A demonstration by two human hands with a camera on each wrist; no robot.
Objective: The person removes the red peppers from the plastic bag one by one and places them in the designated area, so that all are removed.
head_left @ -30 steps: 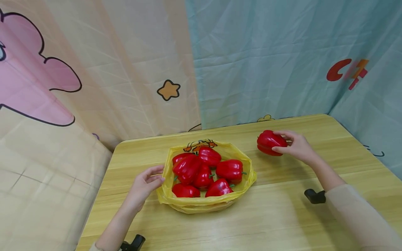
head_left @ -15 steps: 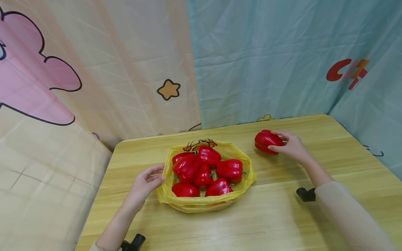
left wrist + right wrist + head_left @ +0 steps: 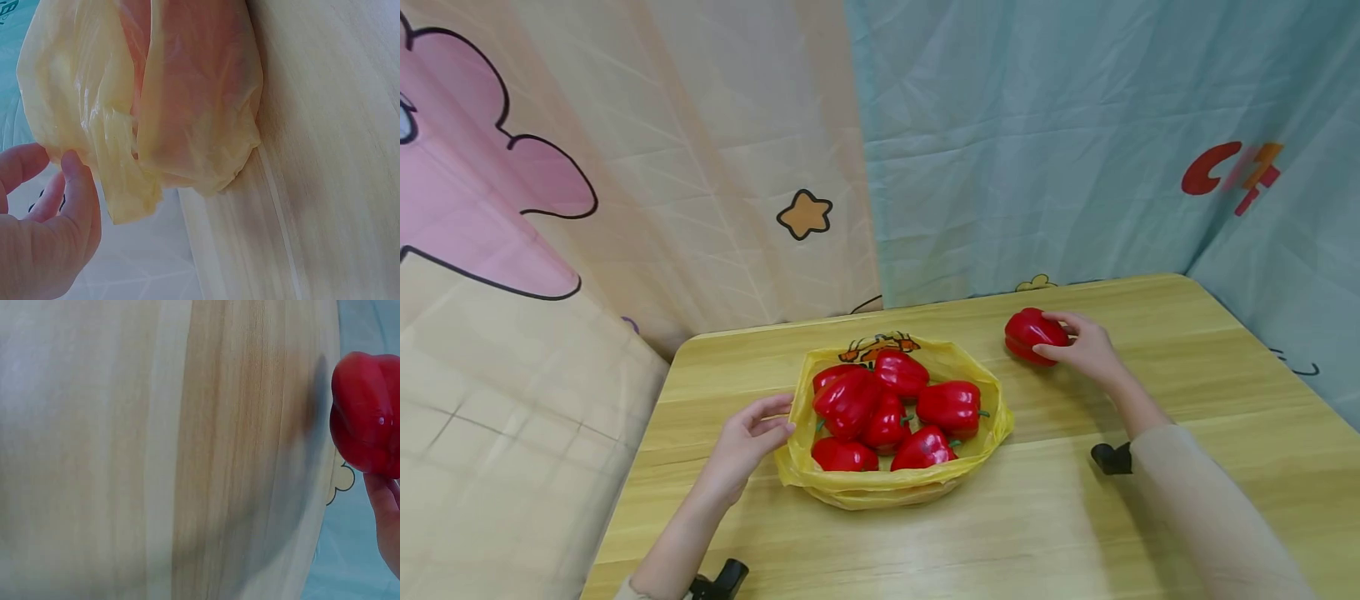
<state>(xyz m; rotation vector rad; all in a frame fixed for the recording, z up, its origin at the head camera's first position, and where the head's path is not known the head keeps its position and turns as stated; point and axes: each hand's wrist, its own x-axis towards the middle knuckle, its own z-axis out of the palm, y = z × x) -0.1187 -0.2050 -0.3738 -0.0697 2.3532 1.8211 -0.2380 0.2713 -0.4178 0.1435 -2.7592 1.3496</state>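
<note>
In the head view, my right hand (image 3: 1086,346) grips a red bell pepper (image 3: 1036,336) between thumb and fingers, to the right of the bag. The right wrist view shows this pepper (image 3: 365,415) raised over the table, its shadow falling apart from it. A yellow plastic bag (image 3: 887,497) stands with its mouth spread wide, several red bell peppers (image 3: 949,408) with green stems inside. At the bag's left rim, my left hand (image 3: 747,442) pinches the thin plastic; the left wrist view has thumb and fingertips (image 3: 72,164) right at the bag's edge.
Under everything is a light wooden table (image 3: 1000,533), its far edge close to a printed curtain (image 3: 1000,150). More curtain hangs at the left and right sides. Black wrist mounts (image 3: 1112,458) stick out from both forearms.
My right hand has moved a little to the left with the bell pepper, closer to the bag. The left hand and the bag stay where they were.
</note>
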